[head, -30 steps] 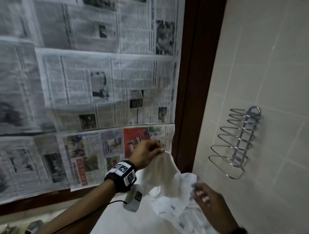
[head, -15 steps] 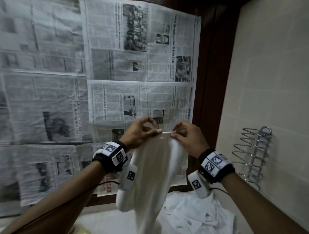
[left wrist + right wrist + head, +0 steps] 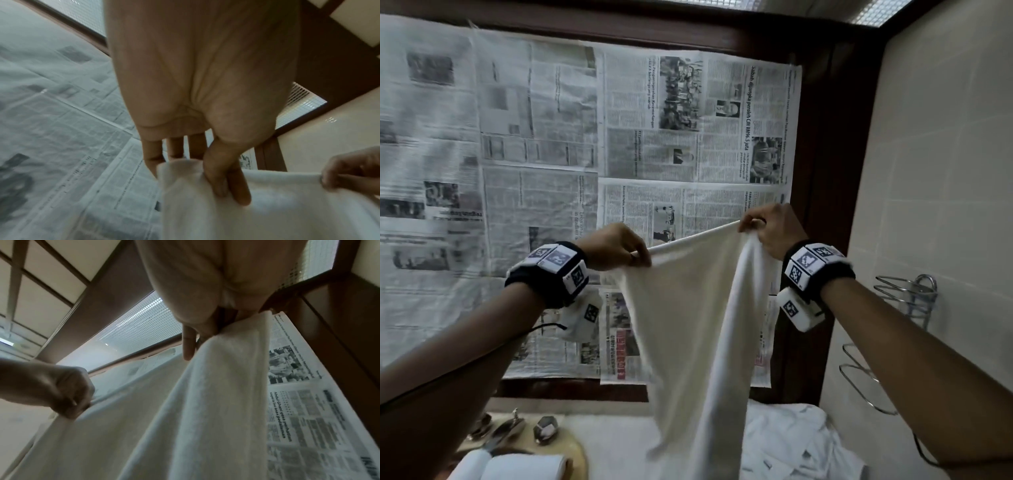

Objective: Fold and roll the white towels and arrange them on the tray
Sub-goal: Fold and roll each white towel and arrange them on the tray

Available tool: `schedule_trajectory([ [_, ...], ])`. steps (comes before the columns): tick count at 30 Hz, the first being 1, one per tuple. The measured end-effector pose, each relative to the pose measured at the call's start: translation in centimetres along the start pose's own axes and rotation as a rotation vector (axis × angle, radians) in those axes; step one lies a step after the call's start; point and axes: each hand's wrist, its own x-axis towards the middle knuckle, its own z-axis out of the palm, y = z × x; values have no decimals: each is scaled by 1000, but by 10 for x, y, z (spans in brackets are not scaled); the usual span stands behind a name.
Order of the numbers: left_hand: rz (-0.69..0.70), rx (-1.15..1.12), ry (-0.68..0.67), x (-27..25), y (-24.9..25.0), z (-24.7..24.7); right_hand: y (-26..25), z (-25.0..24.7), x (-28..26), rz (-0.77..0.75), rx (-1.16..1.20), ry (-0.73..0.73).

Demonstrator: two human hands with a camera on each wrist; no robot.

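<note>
Left hand (image 3: 616, 247) pinches the top hem of the white towel (image 3: 688, 335) between thumb and curled fingers; from the left wrist view I see the thumb (image 3: 216, 175) pressed flat on the cloth, with fingers behind it. Right hand (image 3: 774, 229) grips the same hem further along, at about 2 o'clock from the left hand, fingers closed round a bunched corner. The hem runs taut between the two hands, rising toward the right one. Below it the towel hangs free in a long drape, with a thick fold dropping from the right hand; its lower end passes out of the head view at 6 o'clock.

Nearest me, at 7 o'clock in the head view, I note rolled white towels (image 3: 517, 467) lying side by side on a yellowish tray (image 3: 578, 455), only partly in frame. Just past the tray sit chrome tap fittings (image 3: 544, 428). At 5 o'clock a crumpled heap of white towels (image 3: 791, 442) lies on the pale counter (image 3: 613, 445), behind the hanging towel.

Further off, at 3 o'clock, a chrome wire rack (image 3: 904, 308) is fixed to the tiled wall (image 3: 945, 154). Furthest, newspaper sheets (image 3: 619, 144) cover the window inside a dark wooden frame (image 3: 828, 171), from 9 to 1 o'clock.
</note>
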Motion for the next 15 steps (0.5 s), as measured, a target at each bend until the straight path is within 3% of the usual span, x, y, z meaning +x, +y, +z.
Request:
schedule_trajectory([
  [6,-111,204,155,-13,12,-6,-6,-21,-16,2,-306,-185],
  [9,-162,288,205,-13,30,-5,-3,-20,-21,13,-276,-245],
  [12,-165,240,179,-9,54,-2,-2,-16,-22,66,-291,-309],
  [15,-135,1,144,-3,80,9,-7,-17,-22,124,-163,-357],
])
